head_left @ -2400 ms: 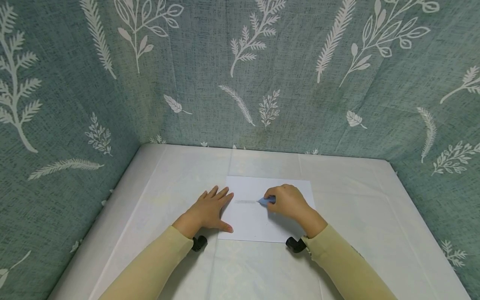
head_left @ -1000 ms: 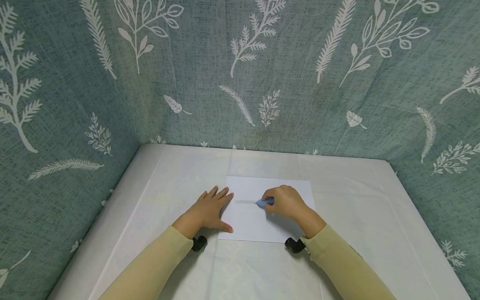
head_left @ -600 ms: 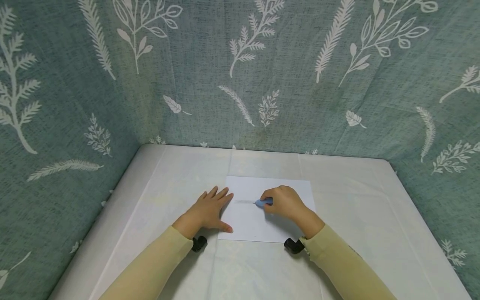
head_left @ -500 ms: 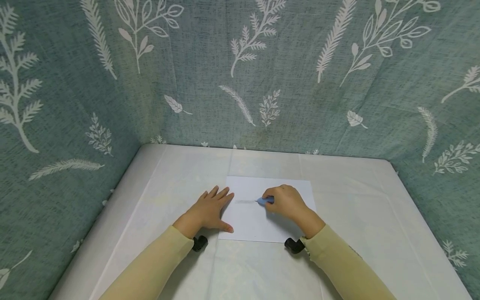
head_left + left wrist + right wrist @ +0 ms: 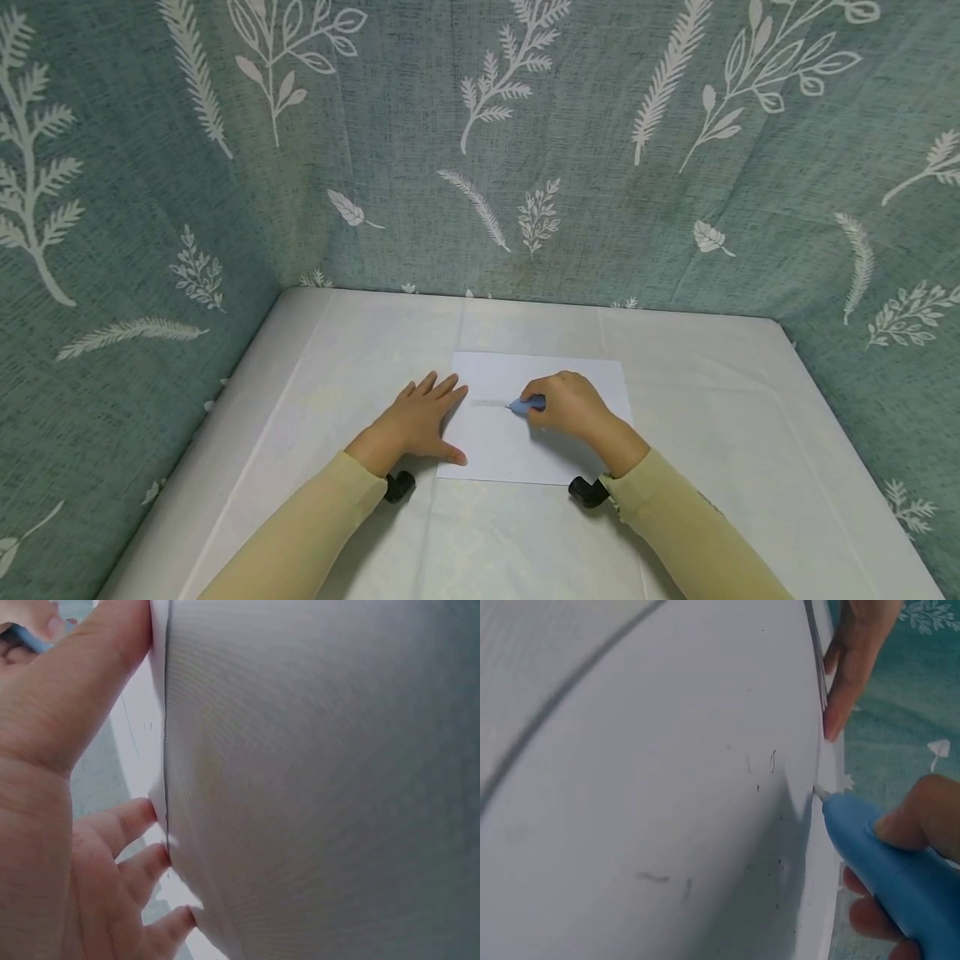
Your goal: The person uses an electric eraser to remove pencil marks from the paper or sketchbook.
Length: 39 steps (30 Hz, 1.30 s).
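Observation:
My right hand [image 5: 576,406] grips a blue electric eraser [image 5: 889,862], the thumb on its round button. The pale tip points left and sits right at the paper's surface, at the right end of a faint grey pencil line [image 5: 486,403]. Small dark crumbs and faint marks dot the white sheet of paper [image 5: 487,454] in the right wrist view. Flat and with spread fingers, my left hand [image 5: 415,421] rests on the paper's left edge, thumb near the lower left corner. In the left wrist view its fingertips [image 5: 154,855] touch the sheet's edge.
A white cloth covers the table [image 5: 337,350] beneath the sheet. Green fabric with white leaf prints [image 5: 405,167] stands around the table's back and sides. Black wrist cameras [image 5: 588,492] sit under both wrists, close to the cloth.
With small back-and-forth shifts, my right hand has carried the electric eraser slightly left along the pencil line, whose visible right end now lies further left. The left hand stays in place.

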Each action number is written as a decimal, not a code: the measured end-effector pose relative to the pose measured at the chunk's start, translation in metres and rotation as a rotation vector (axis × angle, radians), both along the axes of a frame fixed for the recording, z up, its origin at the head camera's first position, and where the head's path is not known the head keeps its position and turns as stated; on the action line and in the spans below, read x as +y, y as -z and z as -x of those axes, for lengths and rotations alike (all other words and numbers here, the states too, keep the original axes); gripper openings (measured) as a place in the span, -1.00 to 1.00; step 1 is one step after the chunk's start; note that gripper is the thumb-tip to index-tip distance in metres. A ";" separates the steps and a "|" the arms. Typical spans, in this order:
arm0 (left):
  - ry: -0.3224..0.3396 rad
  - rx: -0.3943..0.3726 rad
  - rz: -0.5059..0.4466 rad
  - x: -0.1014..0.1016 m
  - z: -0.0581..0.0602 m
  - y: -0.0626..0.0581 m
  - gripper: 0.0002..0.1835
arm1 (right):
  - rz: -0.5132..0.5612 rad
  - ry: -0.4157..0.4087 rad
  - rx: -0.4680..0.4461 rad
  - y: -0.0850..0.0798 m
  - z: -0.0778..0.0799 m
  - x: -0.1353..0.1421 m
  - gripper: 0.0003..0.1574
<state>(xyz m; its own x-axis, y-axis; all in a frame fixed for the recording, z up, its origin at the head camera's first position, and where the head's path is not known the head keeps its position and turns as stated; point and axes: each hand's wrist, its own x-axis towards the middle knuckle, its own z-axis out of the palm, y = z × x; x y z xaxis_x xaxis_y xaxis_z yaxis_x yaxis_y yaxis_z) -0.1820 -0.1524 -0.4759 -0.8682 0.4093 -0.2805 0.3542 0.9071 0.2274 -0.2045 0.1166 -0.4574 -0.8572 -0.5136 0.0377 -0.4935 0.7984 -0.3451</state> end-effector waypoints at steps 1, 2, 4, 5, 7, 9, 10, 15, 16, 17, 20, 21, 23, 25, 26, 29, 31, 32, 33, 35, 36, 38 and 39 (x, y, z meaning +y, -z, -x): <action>0.002 0.000 -0.001 0.000 0.000 0.000 0.27 | -0.001 0.002 0.003 0.000 0.000 0.000 -0.76; 0.002 -0.001 -0.004 0.000 0.000 -0.001 0.27 | 0.000 0.006 0.012 0.000 0.000 0.000 -0.77; 0.006 0.002 -0.019 -0.001 0.000 -0.001 0.27 | 0.003 0.016 0.024 0.000 0.000 0.001 -0.76; 0.007 0.001 -0.022 -0.002 0.000 -0.001 0.27 | 0.007 0.014 0.026 0.000 0.000 0.001 -0.76; 0.008 0.000 -0.026 -0.002 -0.001 -0.001 0.27 | 0.016 -0.004 0.020 0.000 0.000 0.001 -0.77; 0.008 -0.001 -0.025 -0.002 0.000 -0.001 0.27 | 0.020 -0.015 0.018 0.001 0.000 0.001 -0.77; 0.008 -0.002 -0.023 -0.002 -0.001 -0.001 0.28 | 0.020 -0.015 0.024 0.001 0.000 0.001 -0.77; 0.003 -0.004 -0.016 -0.002 -0.001 -0.002 0.27 | 0.026 0.001 0.030 0.001 -0.001 -0.001 -0.79; 0.003 -0.005 -0.015 -0.002 -0.001 -0.002 0.27 | 0.025 -0.007 0.024 0.002 -0.001 -0.002 -0.78; 0.002 -0.005 -0.012 -0.002 -0.001 -0.001 0.27 | 0.023 -0.014 0.021 0.002 -0.001 -0.002 -0.78; 0.001 -0.005 -0.015 -0.002 -0.001 -0.001 0.27 | 0.017 -0.003 0.028 0.003 -0.002 -0.003 -0.78; -0.001 -0.006 -0.016 -0.002 -0.001 -0.001 0.27 | 0.014 0.006 0.037 0.003 -0.002 -0.004 -0.78; 0.000 -0.006 -0.016 -0.003 -0.001 -0.001 0.27 | 0.015 0.015 0.040 0.004 -0.002 -0.004 -0.78; 0.001 -0.006 -0.017 -0.003 -0.001 0.000 0.27 | 0.017 0.010 0.030 0.004 -0.002 -0.004 -0.78; 0.001 -0.006 -0.012 -0.003 -0.001 0.000 0.28 | 0.016 0.007 0.028 0.004 -0.002 -0.004 -0.77; 0.002 -0.002 -0.012 -0.003 -0.001 0.001 0.28 | 0.007 0.014 0.031 0.004 -0.002 -0.005 -0.78; 0.002 0.000 -0.013 -0.003 -0.001 0.001 0.27 | 0.006 0.019 0.039 0.003 -0.002 -0.005 -0.78; 0.002 0.001 -0.013 -0.003 -0.001 0.001 0.27 | 0.007 0.016 0.037 0.003 -0.002 -0.005 -0.78; 0.002 0.003 -0.014 -0.003 -0.001 0.001 0.27 | 0.008 0.008 0.034 0.003 -0.002 -0.006 -0.78; 0.002 0.000 -0.011 -0.003 -0.001 0.000 0.28 | 0.007 0.000 0.034 0.002 -0.002 -0.006 -0.78; 0.002 0.000 -0.011 -0.003 -0.001 0.000 0.28 | 0.005 0.000 0.036 0.002 -0.002 -0.006 -0.78; 0.003 0.001 -0.016 -0.003 -0.001 0.000 0.28 | 0.001 0.009 0.046 0.003 -0.002 -0.007 -0.78; 0.003 -0.001 -0.016 -0.003 -0.001 -0.001 0.28 | 0.001 0.011 0.050 0.003 -0.002 -0.007 -0.78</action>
